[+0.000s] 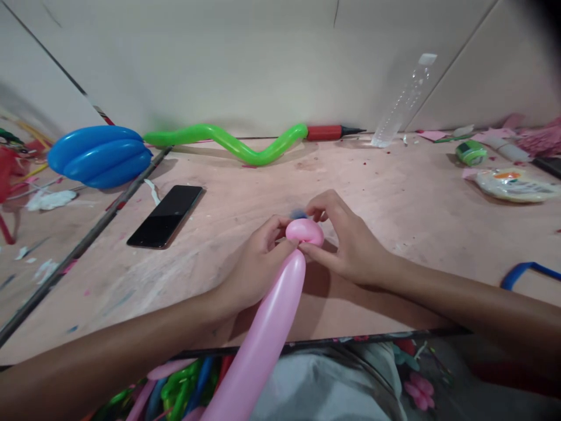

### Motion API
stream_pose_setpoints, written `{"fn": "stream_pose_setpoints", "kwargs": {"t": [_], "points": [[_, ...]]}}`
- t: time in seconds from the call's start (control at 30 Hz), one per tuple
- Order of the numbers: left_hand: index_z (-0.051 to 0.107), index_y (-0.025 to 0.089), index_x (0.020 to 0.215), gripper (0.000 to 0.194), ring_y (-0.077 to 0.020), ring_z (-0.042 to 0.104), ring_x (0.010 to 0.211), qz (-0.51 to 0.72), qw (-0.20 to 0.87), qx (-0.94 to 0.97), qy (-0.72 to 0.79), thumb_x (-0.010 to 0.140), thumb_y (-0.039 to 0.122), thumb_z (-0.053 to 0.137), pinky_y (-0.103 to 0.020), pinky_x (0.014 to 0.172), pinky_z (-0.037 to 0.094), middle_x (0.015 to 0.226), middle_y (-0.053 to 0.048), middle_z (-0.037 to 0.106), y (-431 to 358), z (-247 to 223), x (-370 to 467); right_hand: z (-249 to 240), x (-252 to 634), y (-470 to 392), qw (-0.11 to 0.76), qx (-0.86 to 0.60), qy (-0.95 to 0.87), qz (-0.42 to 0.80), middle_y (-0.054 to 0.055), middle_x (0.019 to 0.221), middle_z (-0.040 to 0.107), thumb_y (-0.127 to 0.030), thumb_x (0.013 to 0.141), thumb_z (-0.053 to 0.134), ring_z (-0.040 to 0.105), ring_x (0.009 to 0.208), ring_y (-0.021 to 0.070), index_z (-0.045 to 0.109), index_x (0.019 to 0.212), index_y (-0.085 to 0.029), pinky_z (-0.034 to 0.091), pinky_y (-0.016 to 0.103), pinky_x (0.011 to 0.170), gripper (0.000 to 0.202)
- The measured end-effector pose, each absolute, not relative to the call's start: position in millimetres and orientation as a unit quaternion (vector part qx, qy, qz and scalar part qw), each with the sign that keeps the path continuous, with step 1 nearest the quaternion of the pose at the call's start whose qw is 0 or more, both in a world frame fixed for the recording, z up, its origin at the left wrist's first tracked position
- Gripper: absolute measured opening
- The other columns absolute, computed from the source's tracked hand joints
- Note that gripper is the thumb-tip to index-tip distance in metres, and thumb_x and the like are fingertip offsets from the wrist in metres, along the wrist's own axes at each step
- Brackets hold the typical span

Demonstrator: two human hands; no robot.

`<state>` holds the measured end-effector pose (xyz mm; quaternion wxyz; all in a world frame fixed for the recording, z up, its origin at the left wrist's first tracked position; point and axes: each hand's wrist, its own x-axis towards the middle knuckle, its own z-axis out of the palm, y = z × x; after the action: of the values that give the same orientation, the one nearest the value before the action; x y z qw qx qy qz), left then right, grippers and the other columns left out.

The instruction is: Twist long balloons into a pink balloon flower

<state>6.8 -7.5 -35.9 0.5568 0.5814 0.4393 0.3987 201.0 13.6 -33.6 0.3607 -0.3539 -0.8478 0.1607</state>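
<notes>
A long pink balloon (267, 333) runs up from my lap over the table's front edge, and its far end is bent into a small rounded bubble. My left hand (263, 257) is closed around the balloon just below that bubble, thumb at the pinched joint. From the other side my right hand (346, 240) grips the same joint, its thumb pressed to the pinch and its fingers curled at the bubble's far right side. Just behind the bubble is a small blurred dark-blue spot that I cannot make out.
A black phone (166, 216) lies left of my hands. Along the wall are a blue balloon bundle (100, 156), a wavy green balloon (245, 153), a red hand pump (324, 133) and a leaning plastic bottle (401, 105). A green tape roll (471, 152) and a plastic packet (517, 186) lie right.
</notes>
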Motion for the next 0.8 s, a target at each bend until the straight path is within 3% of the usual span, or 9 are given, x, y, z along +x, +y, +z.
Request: {"fn": "stream_pose_setpoints", "kwargs": {"t": [0.17, 0.27, 0.37, 0.5, 0.63, 0.73, 0.8], "points": [[0.061, 0.023, 0.112, 0.018, -0.0170, 0.064, 0.099, 0.391, 0.575, 0.587, 0.415, 0.095, 0.029, 0.062, -0.028, 0.081, 0.048, 0.102, 0.001, 0.068, -14.4, -38.4, 6.8, -31.4, 196.7, 8.2, 0.325, -0.393, -0.787, 0.348, 0.000, 0.104, 0.064, -0.010, 0.080, 0.061, 0.062, 0.091, 0.0171, 0.056, 0.112, -0.024, 0.049, 0.030, 0.077, 0.035], [0.059, 0.024, 0.116, 0.024, -0.0169, 0.064, 0.099, 0.408, 0.553, 0.612, 0.392, 0.096, 0.034, 0.064, -0.028, 0.083, 0.049, 0.109, 0.000, 0.068, -16.5, -43.5, 8.1, -33.0, 195.5, 8.7, 0.332, -0.412, -0.780, 0.335, -0.001, 0.103, 0.065, -0.009, 0.074, 0.063, 0.062, 0.092, 0.0178, 0.058, 0.108, -0.023, 0.048, 0.030, 0.078, 0.037], [0.058, 0.024, 0.119, 0.028, -0.0172, 0.065, 0.098, 0.419, 0.537, 0.620, 0.390, 0.096, 0.038, 0.065, -0.029, 0.083, 0.051, 0.116, -0.002, 0.067, -16.8, -45.5, 8.8, -37.0, 194.8, 9.7, 0.339, -0.414, -0.789, 0.302, 0.000, 0.105, 0.068, -0.013, 0.077, 0.063, 0.064, 0.094, 0.0188, 0.060, 0.109, -0.023, 0.047, 0.031, 0.080, 0.034], [0.055, 0.025, 0.122, 0.030, -0.0193, 0.065, 0.105, 0.404, 0.538, 0.627, 0.392, 0.096, 0.036, 0.065, -0.032, 0.089, 0.051, 0.120, -0.002, 0.066, -16.3, -43.5, 6.9, -39.8, 195.2, 11.1, 0.339, -0.416, -0.795, 0.283, 0.000, 0.102, 0.071, -0.015, 0.079, 0.065, 0.065, 0.087, 0.0178, 0.060, 0.112, -0.023, 0.047, 0.030, 0.077, 0.035], [0.051, 0.029, 0.131, 0.043, -0.0212, 0.061, 0.118, 0.374, 0.553, 0.642, 0.376, 0.093, 0.031, 0.070, -0.035, 0.099, 0.048, 0.132, -0.002, 0.061, -15.7, -40.7, 4.3, -32.6, 198.1, 11.0, 0.334, -0.424, -0.787, 0.298, -0.002, 0.093, 0.068, -0.012, 0.077, 0.061, 0.063, 0.082, 0.0166, 0.061, 0.103, -0.022, 0.046, 0.029, 0.071, 0.027], [0.054, 0.027, 0.123, 0.028, -0.0197, 0.060, 0.118, 0.375, 0.561, 0.629, 0.387, 0.097, 0.031, 0.064, -0.034, 0.099, 0.047, 0.127, -0.001, 0.063, -15.4, -38.8, 4.6, -24.4, 201.7, 9.8, 0.305, -0.403, -0.782, 0.365, -0.001, 0.097, 0.067, -0.013, 0.082, 0.057, 0.062, 0.087, 0.0178, 0.060, 0.104, -0.022, 0.047, 0.030, 0.075, 0.024], [0.054, 0.025, 0.115, 0.020, -0.0181, 0.063, 0.111, 0.369, 0.589, 0.607, 0.386, 0.098, 0.033, 0.062, -0.031, 0.092, 0.049, 0.119, -0.001, 0.067, -15.4, -37.4, 5.7, -20.8, 204.0, 9.3, 0.289, -0.371, -0.775, 0.423, 0.000, 0.108, 0.067, -0.011, 0.082, 0.056, 0.062, 0.097, 0.0192, 0.058, 0.115, -0.023, 0.047, 0.032, 0.082, 0.036]]}}
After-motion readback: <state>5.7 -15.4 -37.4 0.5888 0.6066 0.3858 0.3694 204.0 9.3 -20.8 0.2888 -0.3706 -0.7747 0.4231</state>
